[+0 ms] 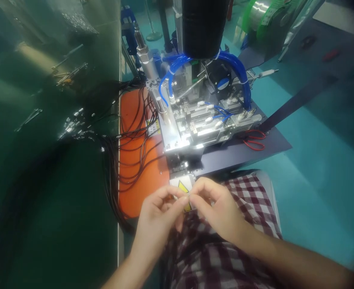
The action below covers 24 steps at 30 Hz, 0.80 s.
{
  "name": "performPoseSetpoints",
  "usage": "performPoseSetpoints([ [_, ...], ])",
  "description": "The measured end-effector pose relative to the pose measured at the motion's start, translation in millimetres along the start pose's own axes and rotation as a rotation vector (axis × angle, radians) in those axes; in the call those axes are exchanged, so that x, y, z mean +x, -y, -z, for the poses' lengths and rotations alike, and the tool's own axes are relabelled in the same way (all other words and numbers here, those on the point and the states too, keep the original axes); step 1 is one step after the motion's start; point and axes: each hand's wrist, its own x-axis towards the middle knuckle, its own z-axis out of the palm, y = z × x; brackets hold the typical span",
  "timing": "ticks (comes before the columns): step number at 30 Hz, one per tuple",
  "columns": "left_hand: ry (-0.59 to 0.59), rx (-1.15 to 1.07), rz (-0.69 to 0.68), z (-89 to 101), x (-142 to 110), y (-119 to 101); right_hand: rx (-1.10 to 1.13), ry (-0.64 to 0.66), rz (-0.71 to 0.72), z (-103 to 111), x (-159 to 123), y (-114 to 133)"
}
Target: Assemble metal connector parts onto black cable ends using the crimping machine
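My left hand (157, 214) and my right hand (217, 208) meet fingertip to fingertip above my lap, both pinched on a tiny item I cannot make out. They sit just in front of a white part with a yellow warning label (182, 186) at the base of a small metal machine (195, 120). Blue air hoses (239, 76) loop over the machine's top. My checked trousers (225, 249) fill the space under the hands.
An orange mat (135, 160) covered with black cables (129, 132) lies left of the machine. Red-handled scissors (253, 139) rest on the dark table (255, 154) at right. A green glass panel (44, 120) stands at the left. The teal floor (315, 160) spreads to the right.
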Motion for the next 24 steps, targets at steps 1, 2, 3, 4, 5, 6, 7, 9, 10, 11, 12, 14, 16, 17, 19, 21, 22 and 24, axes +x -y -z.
performPoseSetpoints([
  [1, 0.009, -0.030, 0.023, -0.1, 1.4, -1.8, 0.023, 0.011, -0.016, -0.8, 1.1, 0.2],
  [2, 0.022, -0.070, 0.037, -0.7, 2.6, -3.9, 0.052, 0.022, -0.035, -1.9, 2.3, 0.7],
  [3, 0.038, -0.118, 0.044, -1.9, 3.7, -6.2, 0.083, 0.030, -0.054, -3.3, 3.8, 1.7],
  [4, 0.055, -0.170, 0.045, -3.4, 4.6, -8.5, 0.110, 0.033, -0.070, -4.9, 5.3, 2.9],
  [5, 0.072, -0.224, 0.045, -5.2, 5.4, -10.6, 0.130, 0.031, -0.079, -6.5, 6.8, 4.2],
  [6, 0.085, -0.273, 0.044, -7.0, 6.1, -12.5, 0.142, 0.027, -0.083, -8.1, 8.1, 5.6],
  [7, 0.093, -0.315, 0.043, -8.6, 6.6, -14.0, 0.150, 0.020, -0.080, -9.5, 9.2, 6.8],
  [9, 0.087, -0.363, 0.035, -11.0, 7.4, -16.1, 0.152, 0.010, -0.061, -11.6, 10.6, 8.7],
  [10, 0.075, -0.372, 0.030, -11.7, 7.6, -16.7, 0.145, 0.008, -0.046, -12.3, 10.9, 9.3],
  [11, 0.063, -0.376, 0.023, -12.1, 7.7, -17.1, 0.140, 0.007, -0.029, -12.9, 11.0, 9.7],
  [12, 0.050, -0.378, 0.017, -12.4, 7.6, -17.3, 0.144, 0.011, -0.012, -13.4, 10.9, 9.9],
  [14, 0.030, -0.387, 0.002, -12.9, 7.1, -17.1, 0.183, 0.022, 0.007, -14.5, 10.6, 9.7],
  [16, 0.003, -0.396, -0.008, -13.9, 6.4, -16.2, 0.254, 0.040, -0.001, -15.9, 10.3, 8.9],
  [17, -0.018, -0.400, -0.014, -14.6, 6.1, -15.6, 0.290, 0.044, -0.011, -16.6, 10.1, 8.4],
  [19, -0.071, -0.400, -0.034, -16.0, 5.8, -14.5, 0.342, 0.043, -0.036, -17.7, 9.6, 7.3],
  [21, -0.118, -0.392, -0.059, -16.4, 5.6, -13.9, 0.359, 0.035, -0.054, -18.1, 8.8, 7.0],
  [22, -0.133, -0.389, -0.067, -16.1, 5.5, -13.7, 0.352, 0.030, -0.061, -17.9, 8.3, 7.3],
  [24, -0.130, -0.385, -0.063, -14.3, 4.9, -13.3, 0.325, 0.025, -0.071, -17.2, 7.5, 9.0],
])
